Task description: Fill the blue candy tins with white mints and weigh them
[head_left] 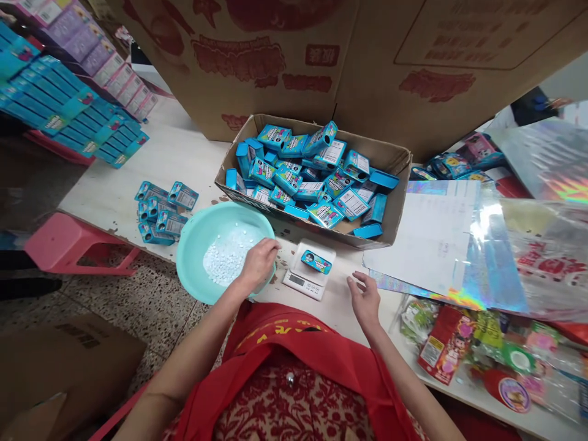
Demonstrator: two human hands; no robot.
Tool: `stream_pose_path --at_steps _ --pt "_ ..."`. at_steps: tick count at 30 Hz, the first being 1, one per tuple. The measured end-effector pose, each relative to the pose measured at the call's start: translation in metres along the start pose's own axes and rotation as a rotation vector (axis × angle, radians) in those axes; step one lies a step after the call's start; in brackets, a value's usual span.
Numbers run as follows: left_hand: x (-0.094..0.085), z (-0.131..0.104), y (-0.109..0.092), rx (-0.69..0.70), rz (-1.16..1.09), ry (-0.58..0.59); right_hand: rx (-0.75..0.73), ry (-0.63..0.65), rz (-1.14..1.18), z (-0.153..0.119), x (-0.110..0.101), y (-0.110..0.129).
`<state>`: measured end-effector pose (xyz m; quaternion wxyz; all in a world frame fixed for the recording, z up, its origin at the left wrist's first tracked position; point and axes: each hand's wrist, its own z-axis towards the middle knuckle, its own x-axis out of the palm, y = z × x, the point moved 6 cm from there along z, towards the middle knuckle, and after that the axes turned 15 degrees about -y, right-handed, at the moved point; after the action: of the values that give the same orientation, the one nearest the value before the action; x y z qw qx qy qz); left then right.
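Observation:
My left hand [260, 264] is over the right rim of a mint-green basin [190, 260], its fingers pinched together; whatever they hold is too small or hidden to make out. Small pale tablets [225, 260] and white powder lie in the basin. Just right of that hand stands a white digital kitchen scale [305, 285], with one blue candy box [316, 261] lying on its platform. My right hand [366, 299] hovers near the table to the right of the scale, fingers apart and holding nothing.
Behind the scale, an open cardboard carton [390, 226] holds many blue boxes [325, 212]. More blue boxes [169, 222] form a small pile left of the basin. White and holographic sheets [432, 239] and packaged sweets [448, 343] lie right. A pink stool [68, 242] stands left.

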<state>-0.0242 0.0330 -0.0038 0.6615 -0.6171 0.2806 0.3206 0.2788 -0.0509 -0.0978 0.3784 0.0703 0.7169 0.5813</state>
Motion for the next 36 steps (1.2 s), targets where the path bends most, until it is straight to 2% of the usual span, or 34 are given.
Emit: stream_pose_path --at_steps 3,5,7,10,17,24,28,33,36 --pt "-0.012 -0.031 0.043 -0.079 0.160 -0.009 0.018 0.004 0.002 -0.002 0.001 -0.004" --pt "-0.016 -0.054 0.065 -0.113 0.256 0.014 0.022 0.012 0.005 -0.004 0.004 -0.005" --pt "-0.016 -0.073 0.079 -0.137 0.316 0.036 0.020 0.024 0.008 -0.006 0.007 -0.004" --pt "-0.012 -0.089 0.088 -0.151 0.357 0.052 0.010 0.045 0.010 -0.007 0.012 0.000" --pt "-0.004 -0.091 0.090 -0.161 0.330 0.076 -0.015 0.090 -0.001 -0.007 0.018 0.007" --pt "-0.005 -0.080 0.092 -0.187 0.361 0.198 -0.030 0.112 -0.022 -0.011 0.020 0.013" --pt "-0.008 -0.065 0.088 -0.185 0.393 0.196 -0.156 0.180 -0.009 -0.017 0.029 0.033" --pt "-0.010 -0.053 0.067 -0.207 0.239 0.114 -0.390 0.255 -0.017 -0.017 0.054 0.067" --pt "-0.019 -0.045 0.037 -0.102 0.140 0.037 -0.500 0.274 -0.025 -0.015 0.065 0.092"
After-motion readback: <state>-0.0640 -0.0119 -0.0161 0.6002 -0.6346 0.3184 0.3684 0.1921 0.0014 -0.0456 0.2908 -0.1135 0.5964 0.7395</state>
